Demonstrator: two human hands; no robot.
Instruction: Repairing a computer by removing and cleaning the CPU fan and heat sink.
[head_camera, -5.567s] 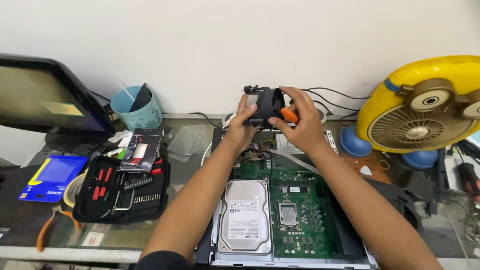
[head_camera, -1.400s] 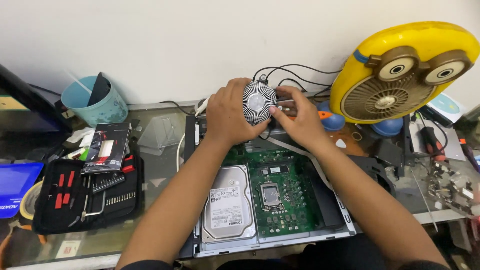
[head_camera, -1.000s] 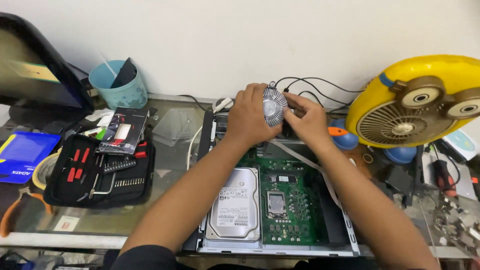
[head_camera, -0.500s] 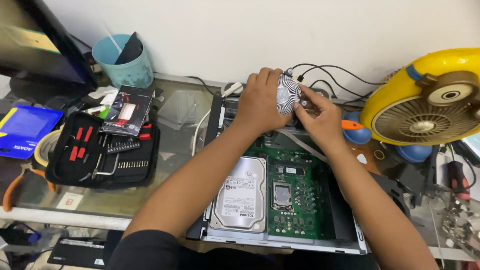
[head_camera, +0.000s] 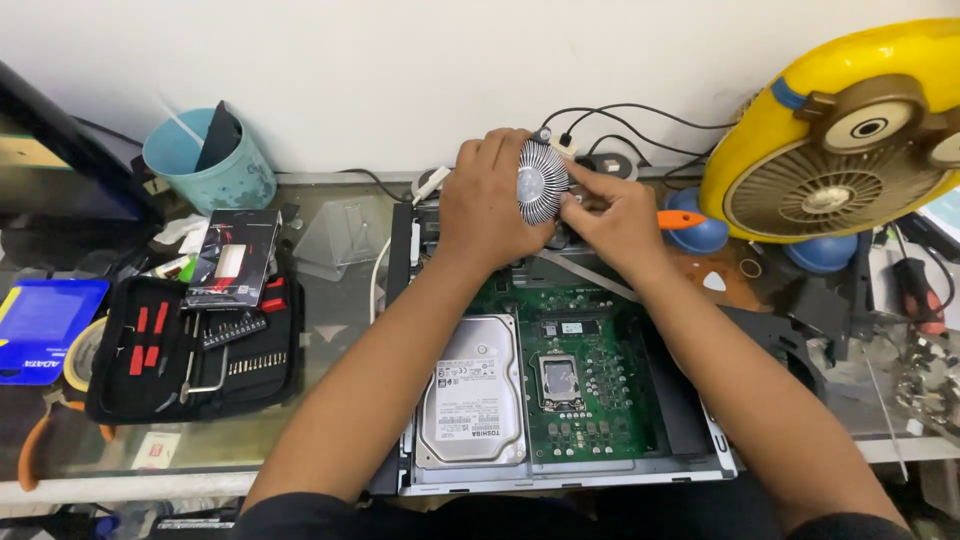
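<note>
We hold the round finned heatsink (head_camera: 541, 180) lifted clear behind the green motherboard (head_camera: 580, 370), left hand (head_camera: 490, 205) wrapped around its side, right hand (head_camera: 610, 215) pinching its edge, so the bare processor socket (head_camera: 560, 380) on that board lies uncovered.

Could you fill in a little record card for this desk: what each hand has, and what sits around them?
Left hand: grips the round silver finned metal heatsink
Right hand: fingertips on the heatsink's right edge
Below hands: open grey computer case with green circuit board and silver hard drive
Left side: black zip tool kit, teal cup
Right side: yellow desk fan
</note>
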